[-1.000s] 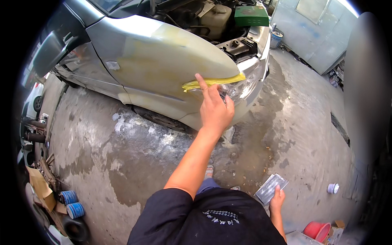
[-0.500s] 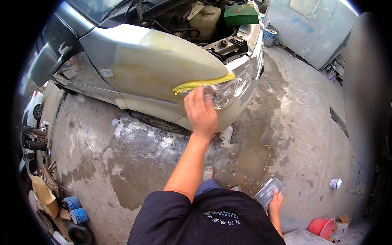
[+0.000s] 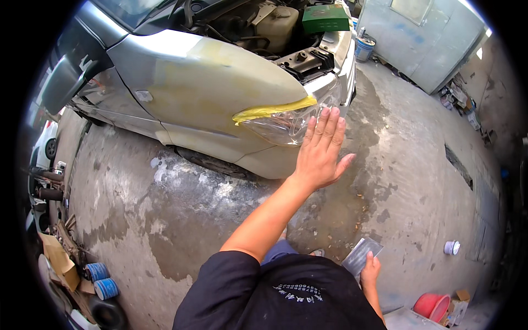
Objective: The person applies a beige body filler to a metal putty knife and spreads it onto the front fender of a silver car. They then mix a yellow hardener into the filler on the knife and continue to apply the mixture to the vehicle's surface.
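My left hand (image 3: 323,148) reaches forward with fingers stretched out flat, over the front corner of the car's clear headlight (image 3: 278,127). Its fingertips look to be on or just above the lens; I cannot tell which. Yellow masking tape (image 3: 273,110) runs along the headlight's upper edge, beside the fender (image 3: 192,82), which is silver-white with dull yellowish patches. Low at my right side, my right hand (image 3: 370,270) grips a flat, grey, rectangular sheet (image 3: 360,257), its exact kind unclear.
A green box (image 3: 325,18) rests over the open engine bay. Blue-labelled cans (image 3: 106,290), a tyre (image 3: 107,313) and cardboard lie at lower left. On the right are a small white tub (image 3: 452,247) and a red basin (image 3: 432,306). A bucket (image 3: 364,48) stands beyond the car.
My left hand has moved right, from the tape's edge to the headlight's front corner, and its fingers have straightened. My right hand and the grey sheet have barely shifted.
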The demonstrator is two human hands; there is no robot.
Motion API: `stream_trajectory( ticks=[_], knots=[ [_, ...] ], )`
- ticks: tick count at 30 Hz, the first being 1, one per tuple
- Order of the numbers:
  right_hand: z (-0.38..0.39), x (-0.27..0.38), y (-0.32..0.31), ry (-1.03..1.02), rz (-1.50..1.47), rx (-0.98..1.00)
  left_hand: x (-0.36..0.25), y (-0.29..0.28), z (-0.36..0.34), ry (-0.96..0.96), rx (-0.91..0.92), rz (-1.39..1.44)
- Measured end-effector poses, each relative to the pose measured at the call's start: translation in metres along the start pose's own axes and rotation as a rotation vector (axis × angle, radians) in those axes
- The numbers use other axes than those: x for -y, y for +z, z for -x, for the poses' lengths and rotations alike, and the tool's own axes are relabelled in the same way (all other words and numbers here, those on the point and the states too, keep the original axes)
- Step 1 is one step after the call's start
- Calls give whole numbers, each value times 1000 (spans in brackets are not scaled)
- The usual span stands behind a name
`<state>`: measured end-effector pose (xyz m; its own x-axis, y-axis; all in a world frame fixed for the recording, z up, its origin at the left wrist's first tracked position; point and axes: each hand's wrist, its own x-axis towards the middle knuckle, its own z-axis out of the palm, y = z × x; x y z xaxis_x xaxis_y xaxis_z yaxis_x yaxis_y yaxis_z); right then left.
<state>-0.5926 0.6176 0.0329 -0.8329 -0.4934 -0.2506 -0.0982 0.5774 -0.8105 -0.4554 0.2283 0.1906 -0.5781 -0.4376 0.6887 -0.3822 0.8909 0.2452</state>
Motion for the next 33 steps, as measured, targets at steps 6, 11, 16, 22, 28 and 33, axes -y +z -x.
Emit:
stream_trajectory(
  ticks=[6, 11, 16, 22, 28, 33],
  knots=[
    [2, 11, -3, -2, -35, -19, 61, -12, 8, -588, -397, -308],
    [1, 1, -9, 55, -66, -50, 5, 21, -2, -105, 27, -31],
    [-4, 1, -11, 17, -106, -64, -18, 13, 5, -138, -67, 57],
    [-4, -8, -14, 81, -235, -52, 67, -16, 27, -654, -322, -227],
    [-9, -7, -14, 53, -206, -14, 65, -5, 4, -616, -349, -262],
    [-15, 10, -13, 27, -159, -42, 54, -11, -5, -597, -303, -211]
  ],
)
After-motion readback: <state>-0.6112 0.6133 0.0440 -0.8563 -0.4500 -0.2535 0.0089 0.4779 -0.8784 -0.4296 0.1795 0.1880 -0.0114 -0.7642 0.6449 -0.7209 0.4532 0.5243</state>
